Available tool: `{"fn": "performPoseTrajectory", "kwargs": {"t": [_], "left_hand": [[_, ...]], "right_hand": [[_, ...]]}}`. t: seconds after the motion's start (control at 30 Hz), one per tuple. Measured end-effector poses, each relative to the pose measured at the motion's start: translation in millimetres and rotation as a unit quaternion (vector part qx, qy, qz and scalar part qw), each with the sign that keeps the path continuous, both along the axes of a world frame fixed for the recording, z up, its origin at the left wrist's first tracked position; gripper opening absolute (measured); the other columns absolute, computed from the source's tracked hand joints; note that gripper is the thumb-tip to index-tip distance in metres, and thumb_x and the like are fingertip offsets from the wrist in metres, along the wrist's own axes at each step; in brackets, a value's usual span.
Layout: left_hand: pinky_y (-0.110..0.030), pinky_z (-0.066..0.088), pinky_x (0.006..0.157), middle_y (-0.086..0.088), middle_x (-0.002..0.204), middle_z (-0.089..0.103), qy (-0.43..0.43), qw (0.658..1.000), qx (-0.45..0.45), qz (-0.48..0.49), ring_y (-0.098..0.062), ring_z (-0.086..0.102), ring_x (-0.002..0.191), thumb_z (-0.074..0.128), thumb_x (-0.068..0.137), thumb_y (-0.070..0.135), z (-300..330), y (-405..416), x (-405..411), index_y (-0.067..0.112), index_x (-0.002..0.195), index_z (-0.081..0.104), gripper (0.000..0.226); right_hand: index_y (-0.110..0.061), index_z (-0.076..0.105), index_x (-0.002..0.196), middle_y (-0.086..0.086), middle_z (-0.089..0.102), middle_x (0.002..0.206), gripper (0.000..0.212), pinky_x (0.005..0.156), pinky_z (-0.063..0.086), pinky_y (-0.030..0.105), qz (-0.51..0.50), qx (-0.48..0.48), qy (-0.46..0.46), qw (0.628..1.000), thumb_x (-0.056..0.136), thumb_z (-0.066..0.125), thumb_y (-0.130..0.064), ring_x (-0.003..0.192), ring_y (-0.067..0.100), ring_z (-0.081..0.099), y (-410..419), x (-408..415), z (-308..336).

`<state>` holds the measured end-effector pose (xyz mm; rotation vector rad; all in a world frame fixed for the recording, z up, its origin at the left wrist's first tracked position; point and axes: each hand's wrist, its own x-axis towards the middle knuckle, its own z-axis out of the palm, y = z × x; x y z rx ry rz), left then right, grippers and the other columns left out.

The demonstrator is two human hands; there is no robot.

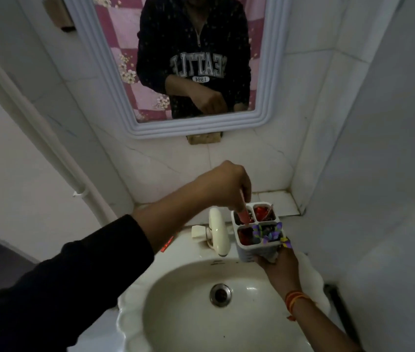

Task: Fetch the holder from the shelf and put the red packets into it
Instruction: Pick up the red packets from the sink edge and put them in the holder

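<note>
White-tiled bathroom corner, dim light, mirror [176, 59] on the wall above a white sink [201, 313] w/ tap [218, 232] at its back rim.

Risks, as I judge them:
- Holder [258, 231] is gripped low, near its base, by the right hand [277, 265], fingers closed round it, and it's up off the surface above the sink's rear edge. Pushing down into it from the top could tip or twist it in that grip; contents would spill into the basin, poss. toward the drain [220, 294].
- Rear-left compartment, where the packet is going, looks partly full already; packet could buckle or ride up & pop out if not pressed fully in.
- Light is poor, so compartment edges are hard to read; packet end could catch on a divider.
- Tap sits just beside the holder's left side; a knock there would jolt it.

Positions: left hand [229, 186] comes across from the left, directly above the holder, fingertips pinched on the upper end of a red packet [244, 214]. Packet hangs below the hand, tilted, lower end already inside the rear-left compartment. Rear-right and front-left compartments show red too; front-right has purple flower trim. Another red packet [167, 245] peeks out under the left forearm on the sink's rim, well apart from the holder.
</note>
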<state>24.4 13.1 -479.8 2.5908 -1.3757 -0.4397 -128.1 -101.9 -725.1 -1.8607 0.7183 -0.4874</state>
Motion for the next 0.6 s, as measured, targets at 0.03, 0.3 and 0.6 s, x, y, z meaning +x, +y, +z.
{"fn": "performPoseTrajectory", "kwargs": {"t": [0.03,0.3,0.6], "left_hand": [[-0.024,0.058,0.073,0.005,0.085,0.076,-0.010,1.000,0.017,-0.007,-0.008,0.071,0.079,0.091,0.064,0.030,-5.4,-8.1,-5.2,0.022,0.092,0.080,0.031],[-0.036,0.060,0.084,-0.002,0.096,0.078,-0.020,0.998,0.058,-0.029,-0.018,0.071,0.090,0.077,0.078,0.018,-43.4,-23.0,-13.5,0.017,0.100,0.081,0.022],[-0.031,0.060,0.086,-0.010,0.087,0.081,0.007,0.990,-0.012,0.142,-0.022,0.078,0.080,0.074,0.079,0.014,-56.3,29.8,45.8,0.005,0.090,0.082,0.017]], "right_hand": [[-0.004,0.055,0.129,0.007,0.063,0.118,0.077,0.078,0.041,-0.004,0.001,-0.001,-0.002,1.000,0.061,0.089,0.005,0.111,0.015,0.056,0.0,-0.6,0.2],[-0.006,0.055,0.129,0.012,0.063,0.123,0.076,0.091,0.041,0.024,-0.002,-0.007,0.001,1.000,0.062,0.090,-0.001,0.109,0.014,0.054,1.0,-1.4,5.2],[-0.010,0.056,0.128,0.009,0.065,0.124,0.075,0.092,0.045,0.028,0.004,-0.004,-0.007,1.000,0.062,0.091,-0.007,0.115,0.024,0.060,-1.3,-4.5,1.1]]}}
